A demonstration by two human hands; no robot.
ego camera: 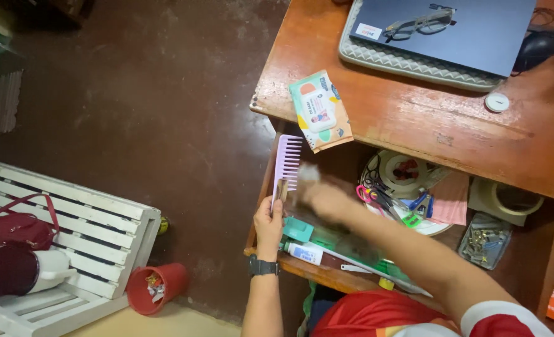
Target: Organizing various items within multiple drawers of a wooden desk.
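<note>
Lilac plastic is what I am gripping: a wide-toothed comb (287, 163), its flat handle pinched between the thumb and fingers of my left hand (269, 223), teeth pointing out to the side over the left edge of the open drawer (302, 265). My right hand (323, 200) is reaching across just beside it, low over the drawer; it is blurred, so I cannot tell whether its fingers are spread or closed on anything.

Judging by how things lie, the sorting is only partly along: the comb is lifted clear, while the rest of the drawer is sitting in a jumble. I am seeing a white tube (305, 253) and a teal block (298, 229) near my wrist, rolls of tape (401, 168) on a round plate (423, 226), scissors with pink handles (370, 195), and a clear box of metal clips (484, 240) further right.

Above, the orange-brown wooden desk (426, 125) is looking worn and glossy. A soft pack of wipes (320, 111) is overhanging its edge, near a closed dark laptop (445, 31) with spectacles (420, 24) resting on it. Down on the floor a red bin (158, 287) is standing by a white slatted bench (71, 218).
</note>
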